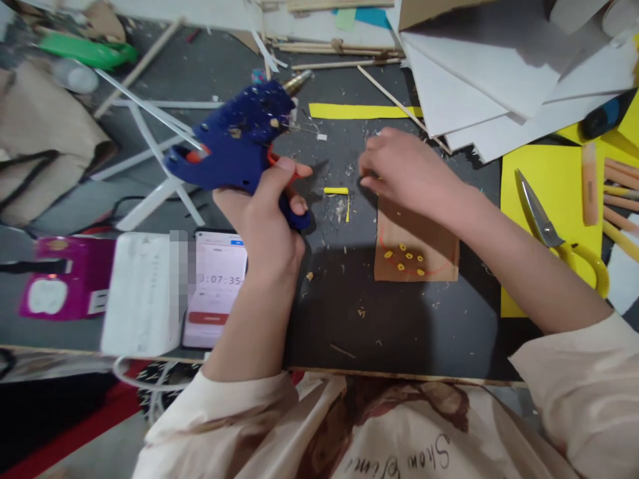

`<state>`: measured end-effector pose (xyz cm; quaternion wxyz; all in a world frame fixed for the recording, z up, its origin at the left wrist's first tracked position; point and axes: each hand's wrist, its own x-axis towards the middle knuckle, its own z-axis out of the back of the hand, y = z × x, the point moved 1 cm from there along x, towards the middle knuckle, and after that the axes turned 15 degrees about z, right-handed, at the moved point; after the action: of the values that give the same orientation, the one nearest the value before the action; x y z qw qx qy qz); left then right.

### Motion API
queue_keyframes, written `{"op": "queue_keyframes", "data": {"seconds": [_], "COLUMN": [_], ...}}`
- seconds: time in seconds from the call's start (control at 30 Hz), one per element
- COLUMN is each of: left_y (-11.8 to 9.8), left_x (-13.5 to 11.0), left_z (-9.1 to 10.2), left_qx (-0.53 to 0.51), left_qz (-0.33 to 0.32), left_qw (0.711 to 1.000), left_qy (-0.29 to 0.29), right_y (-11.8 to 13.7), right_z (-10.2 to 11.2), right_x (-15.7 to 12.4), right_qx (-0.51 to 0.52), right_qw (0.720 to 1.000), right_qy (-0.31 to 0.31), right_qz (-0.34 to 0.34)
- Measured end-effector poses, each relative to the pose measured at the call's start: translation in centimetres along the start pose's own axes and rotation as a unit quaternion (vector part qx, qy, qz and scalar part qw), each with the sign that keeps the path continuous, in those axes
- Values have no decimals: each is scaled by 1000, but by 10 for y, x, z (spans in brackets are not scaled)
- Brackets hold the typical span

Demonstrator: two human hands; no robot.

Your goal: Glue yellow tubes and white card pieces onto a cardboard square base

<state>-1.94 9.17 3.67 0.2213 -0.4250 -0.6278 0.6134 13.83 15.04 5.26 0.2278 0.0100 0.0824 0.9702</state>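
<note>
My left hand (pixel 272 206) is wrapped round the handle of a blue hot glue gun (pixel 244 133), fingers at its orange trigger. The gun's metal nozzle points up and to the right, and a glue stick runs out of its back. My right hand (pixel 399 166) hovers over the top edge of a brown cardboard piece (pixel 417 256), its fingers curled together; whatever they hold is hidden. Several small yellow paper rolls (pixel 409 255) sit on the cardboard near a red curved line. Between my hands lies a yellow rolled paper strip (pixel 336 191) with a loose tail.
Yellow-handled scissors (pixel 549 233) rest on yellow paper (pixel 519 293) at the right. A yellow strip (pixel 359 111), wooden sticks and white boards (pixel 479 86) lie at the back. On the left are a lit phone (pixel 214 293), a white box (pixel 142 293) and white strips.
</note>
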Motion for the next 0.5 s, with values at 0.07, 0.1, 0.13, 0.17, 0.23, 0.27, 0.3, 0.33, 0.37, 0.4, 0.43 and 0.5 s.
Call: {"op": "queue_keyframes", "data": {"seconds": [0.07,0.1,0.13,0.17,0.23,0.27,0.3,0.33,0.37,0.4,0.43,0.5], "left_y": [0,0,1,1,1,1,1,1,1,0,0,1], "left_x": [1,2,3,3,4,3,3,3,2,1,-1,-4], "left_z": [1,1,2,2,2,2,2,2,1,0,-1,-2], "left_qx": [-18,-20,-19,-15,-11,-11,-11,-12,-11,-9,-4,8], "left_qz": [-11,-16,-19,-19,-14,-11,-7,-3,0,4,10,19], "left_qw": [1000,1000,1000,1000,1000,1000,1000,1000,1000,1000,1000,1000], "left_qy": [-9,-11,-13,-15,-18,-18,-16,-11,-7,-3,1,6], "right_y": [11,16,21,24,27,26,23,18,12,5,-2,-12], "right_z": [-8,-12,-16,-18,-17,-14,-9,-2,6,14,21,30], "right_x": [15,22,28,32,36,35,31,25,16,6,-5,-31], "right_qx": [-1,-3,-5,-4,7,24,45,72,102,125,148,190], "right_qw": [999,999,1000,1000,1000,1000,998,996,992,986,977,948], "right_qy": [-11,-13,-11,-5,6,10,9,-2,-20,-57,-116,-234], "right_qz": [30,31,26,17,-4,-15,-30,-43,-69,-92,-96,-106]}}
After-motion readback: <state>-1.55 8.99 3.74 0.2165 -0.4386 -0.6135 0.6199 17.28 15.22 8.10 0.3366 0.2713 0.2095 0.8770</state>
